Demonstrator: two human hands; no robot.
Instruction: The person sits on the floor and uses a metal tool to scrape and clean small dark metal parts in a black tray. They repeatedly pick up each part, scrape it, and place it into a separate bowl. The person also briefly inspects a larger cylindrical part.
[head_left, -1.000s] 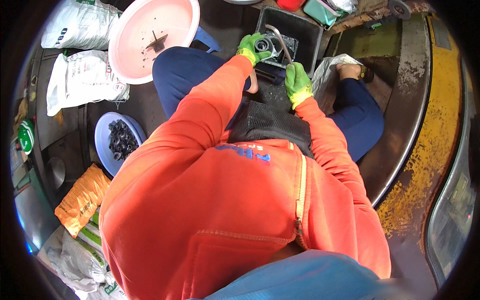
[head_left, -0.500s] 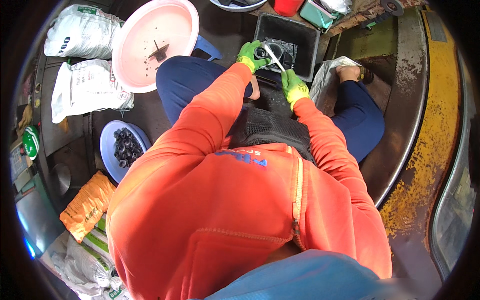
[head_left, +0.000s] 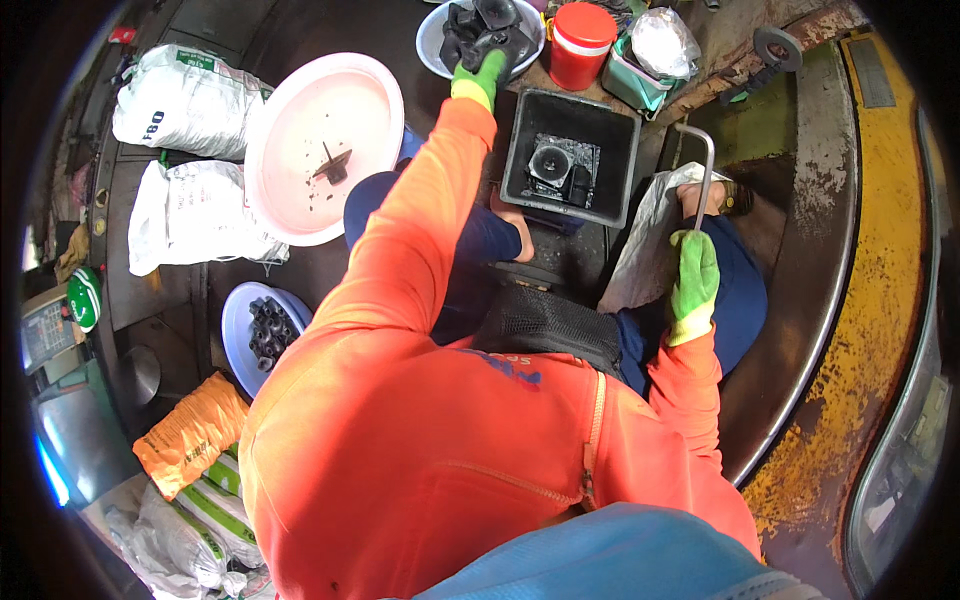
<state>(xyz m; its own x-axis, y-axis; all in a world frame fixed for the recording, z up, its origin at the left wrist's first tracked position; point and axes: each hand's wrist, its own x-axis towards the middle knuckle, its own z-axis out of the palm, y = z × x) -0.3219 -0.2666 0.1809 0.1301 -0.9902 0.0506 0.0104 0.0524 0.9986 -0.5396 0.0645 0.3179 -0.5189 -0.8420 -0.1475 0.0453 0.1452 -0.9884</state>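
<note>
My left hand (head_left: pixel 480 80), in a green and yellow glove, reaches to a pale blue-white basin (head_left: pixel 430 42) at the top. Its fingers close on a black cup-shaped rubber part (head_left: pixel 512 44) among several others; the fingertips are partly hidden. Beside my right knee, my right hand (head_left: pixel 695 275), gloved alike, grips a bent grey metal rod (head_left: pixel 709 160), its hooked end up. Between my feet stands a black square bin (head_left: pixel 522 185). Inside it a round dark piece (head_left: pixel 550 165) sits on a silvery, smudged base, with a small black piece (head_left: pixel 578 185) beside it.
A large pink basin (head_left: pixel 385 110) with a dark stemmed piece stands left. Nearer is a blue basin (head_left: pixel 237 330) of small black parts. White sacks (head_left: pixel 190 105) line the left side. A red lidded jar (head_left: pixel 580 50) and teal container (head_left: pixel 635 85) stand behind the bin.
My left hand has moved from the bin up to the far basin. My right hand has drawn back to the right with the rod, now upright. The view has shifted.
</note>
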